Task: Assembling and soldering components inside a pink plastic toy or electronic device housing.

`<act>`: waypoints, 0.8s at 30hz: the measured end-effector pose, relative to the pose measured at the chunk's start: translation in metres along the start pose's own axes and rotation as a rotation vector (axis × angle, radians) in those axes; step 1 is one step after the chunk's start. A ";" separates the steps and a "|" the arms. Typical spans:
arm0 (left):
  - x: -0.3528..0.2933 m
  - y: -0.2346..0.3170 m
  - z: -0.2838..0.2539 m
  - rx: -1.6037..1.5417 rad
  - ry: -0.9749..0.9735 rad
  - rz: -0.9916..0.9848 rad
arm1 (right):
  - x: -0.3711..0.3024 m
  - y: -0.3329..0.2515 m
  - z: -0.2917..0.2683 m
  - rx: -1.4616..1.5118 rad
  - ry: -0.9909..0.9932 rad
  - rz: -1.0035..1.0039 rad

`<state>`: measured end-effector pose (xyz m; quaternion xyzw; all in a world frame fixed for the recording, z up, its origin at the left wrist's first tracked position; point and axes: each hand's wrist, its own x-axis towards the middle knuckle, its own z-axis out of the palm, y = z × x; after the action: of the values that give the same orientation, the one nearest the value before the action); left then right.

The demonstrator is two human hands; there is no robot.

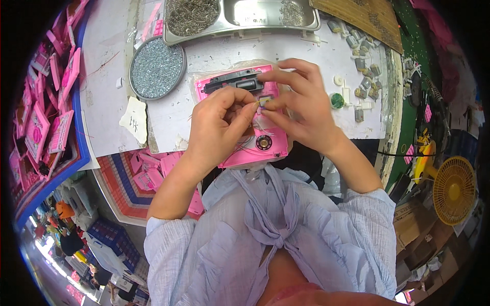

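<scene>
A pink plastic casing (278,148) lies on the table in front of me. It carries a black long mechanism (248,84) along its far end, a small round speaker (264,143) nearer me, and thin loose wires. My left hand (222,120) is over the casing's left side, thumb and forefinger pinched at a small metallic part (265,100). What sits between those fingertips is too small to tell. From the right, my right hand (301,99) reaches in, thumb and fingertips drawn together at the same part, the upper finger stretched toward the black mechanism.
A round dish of small screws (157,68) stands left of the casing. Beyond is a steel tray (245,25) of small hardware. Several small motors (360,64) and a green round container (337,101) lie at right. Pink casings fill a blue-edged bin (84,148) at far left.
</scene>
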<state>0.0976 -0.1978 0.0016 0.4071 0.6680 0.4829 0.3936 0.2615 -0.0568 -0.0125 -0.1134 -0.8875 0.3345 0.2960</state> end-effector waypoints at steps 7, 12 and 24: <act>-0.002 0.001 -0.002 0.427 0.066 0.378 | -0.118 0.048 -0.157 0.222 0.953 0.701; 0.003 -0.007 0.001 0.556 0.068 0.616 | -0.185 0.128 -0.251 0.684 1.173 0.697; -0.021 -0.009 -0.012 0.452 0.106 0.342 | -0.231 0.095 -0.291 0.292 1.384 0.482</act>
<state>0.0928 -0.2229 -0.0019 0.5654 0.6999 0.4020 0.1702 0.6215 0.0754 -0.0039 -0.4489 -0.3953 0.3568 0.7176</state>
